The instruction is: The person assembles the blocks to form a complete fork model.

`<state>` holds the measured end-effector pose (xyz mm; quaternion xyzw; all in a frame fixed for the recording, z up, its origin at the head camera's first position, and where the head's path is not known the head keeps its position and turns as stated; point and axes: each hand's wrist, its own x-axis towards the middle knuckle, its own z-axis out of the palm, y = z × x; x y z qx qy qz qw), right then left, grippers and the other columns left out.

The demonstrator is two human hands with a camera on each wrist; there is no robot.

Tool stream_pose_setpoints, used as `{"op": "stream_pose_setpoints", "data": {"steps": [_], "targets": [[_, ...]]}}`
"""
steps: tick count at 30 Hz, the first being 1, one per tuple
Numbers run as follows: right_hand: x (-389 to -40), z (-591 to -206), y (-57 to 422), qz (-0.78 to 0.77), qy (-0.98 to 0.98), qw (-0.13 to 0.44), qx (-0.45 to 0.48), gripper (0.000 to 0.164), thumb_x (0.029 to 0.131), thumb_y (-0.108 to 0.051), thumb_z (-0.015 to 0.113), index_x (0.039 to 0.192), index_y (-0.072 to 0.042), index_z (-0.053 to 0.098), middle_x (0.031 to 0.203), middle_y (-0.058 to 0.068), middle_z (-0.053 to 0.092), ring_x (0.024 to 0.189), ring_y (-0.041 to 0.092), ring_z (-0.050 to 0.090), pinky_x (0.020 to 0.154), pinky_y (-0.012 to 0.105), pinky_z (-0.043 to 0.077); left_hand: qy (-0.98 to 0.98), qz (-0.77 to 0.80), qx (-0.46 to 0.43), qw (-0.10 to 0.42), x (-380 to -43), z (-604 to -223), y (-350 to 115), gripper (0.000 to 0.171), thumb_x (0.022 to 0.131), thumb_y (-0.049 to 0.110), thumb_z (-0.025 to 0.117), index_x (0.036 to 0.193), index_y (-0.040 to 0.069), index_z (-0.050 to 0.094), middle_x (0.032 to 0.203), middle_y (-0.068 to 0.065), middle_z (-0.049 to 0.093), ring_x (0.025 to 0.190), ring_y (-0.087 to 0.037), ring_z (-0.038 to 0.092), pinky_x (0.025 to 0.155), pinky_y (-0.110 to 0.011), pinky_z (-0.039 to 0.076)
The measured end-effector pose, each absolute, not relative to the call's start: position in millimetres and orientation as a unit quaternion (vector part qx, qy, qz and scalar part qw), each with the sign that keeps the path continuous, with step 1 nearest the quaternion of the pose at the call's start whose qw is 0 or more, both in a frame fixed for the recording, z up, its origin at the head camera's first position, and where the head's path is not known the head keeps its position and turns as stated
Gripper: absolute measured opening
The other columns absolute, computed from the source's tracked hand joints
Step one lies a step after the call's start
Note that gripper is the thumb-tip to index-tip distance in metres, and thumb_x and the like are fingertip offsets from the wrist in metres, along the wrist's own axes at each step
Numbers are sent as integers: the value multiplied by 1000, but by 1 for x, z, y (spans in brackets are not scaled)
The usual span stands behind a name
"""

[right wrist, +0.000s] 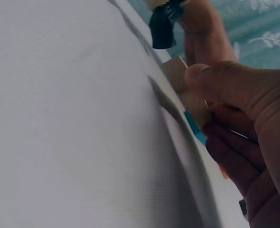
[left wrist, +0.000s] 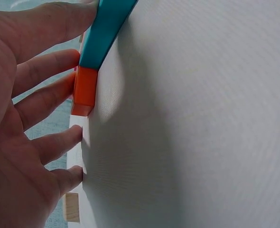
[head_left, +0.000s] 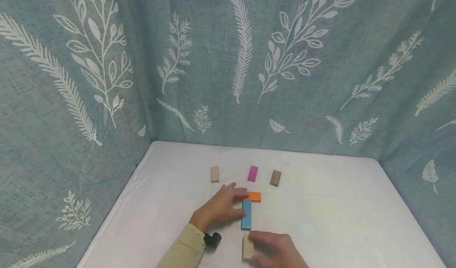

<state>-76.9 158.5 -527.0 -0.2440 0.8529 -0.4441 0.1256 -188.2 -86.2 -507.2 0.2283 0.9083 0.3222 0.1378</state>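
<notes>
My right hand [head_left: 281,249] pinches a pale wooden block [head_left: 246,247] between thumb and fingers, near the front of the white table. In the right wrist view, the thumb lies across that block [right wrist: 176,76]. Just beyond it lies a blue block [head_left: 246,221], pointing away from me, with its far end against an orange block [head_left: 255,197] that lies crosswise. My left hand [head_left: 218,205] rests beside these two: its thumb touches the blue block, while two extended fingers meet the orange block [left wrist: 85,90]. Its other fingers are spread over the cloth.
Farther back on the white table [head_left: 320,204] lie another pale wooden block [head_left: 215,174], a magenta block [head_left: 253,173] and a brown block [head_left: 275,178]. A black device [head_left: 213,240] sits at my left wrist. Leaf-patterned blue-green curtains [head_left: 213,62] hang along the back and sides.
</notes>
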Motion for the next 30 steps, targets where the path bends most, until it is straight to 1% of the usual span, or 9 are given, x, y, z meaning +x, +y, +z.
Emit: {"op": "stream_pose_setpoints", "data": {"steps": [2,4,8,10,14,16,18,25,30], "targets": [[-76,-528,156,-438,855,134,-244,54,98,-40,83,143,-12,73,139,-2,77,132,17,72,111,31,59,908,324,226,141,-188,-507,-86,58,92,30,90,146,17,72,161,-4,62,167,-38,32,137,-61,21],[-76,-530,154,-428,859,140,-242,54,98,-39,84,143,-13,73,140,-3,77,132,17,72,111,35,60,908,323,225,143,-188,-507,-86,58,92,30,89,146,17,71,161,-4,62,167,-37,31,138,-61,20],[-75,-531,151,-417,866,151,-233,54,97,-36,85,144,-14,72,142,-3,75,135,20,70,112,44,60,909,320,227,140,-188,-507,-86,59,93,31,89,147,17,71,162,-4,62,167,-37,31,138,-61,20],[-74,-530,150,-412,870,152,-227,55,96,-36,86,145,-15,72,143,-3,75,136,21,70,113,46,59,909,319,231,135,-188,-507,-87,58,92,30,89,146,16,71,161,-5,62,166,-38,32,138,-61,20],[-71,-528,153,-402,879,134,-219,55,97,-40,84,146,-16,71,143,-5,74,137,21,69,115,44,58,909,318,235,135,-189,-508,-87,58,92,30,89,146,16,71,161,-5,62,166,-39,32,138,-62,20],[-68,-527,155,-397,882,117,-226,55,99,-42,82,145,-16,71,142,-6,75,137,21,69,114,43,59,908,319,234,138,-189,-508,-87,58,93,30,89,146,16,71,162,-5,61,166,-38,32,138,-61,19],[-66,-527,157,-399,881,114,-228,55,99,-44,81,145,-15,72,141,-6,76,136,21,70,113,43,59,909,318,230,139,-188,-508,-87,58,92,30,89,146,16,71,162,-5,61,167,-38,31,138,-61,19],[-60,-530,156,-409,873,152,-215,50,103,-43,75,145,-15,72,143,-6,75,137,20,69,114,43,59,907,320,237,137,-188,-509,-87,58,93,30,88,147,16,71,162,-4,61,167,-37,31,138,-60,18],[-62,-532,154,-418,869,147,-222,45,106,-39,72,144,-15,72,142,-4,75,137,20,69,113,41,59,907,317,245,129,-189,-512,-88,57,94,29,88,147,16,71,161,-4,62,166,-38,33,138,-61,19]]}}
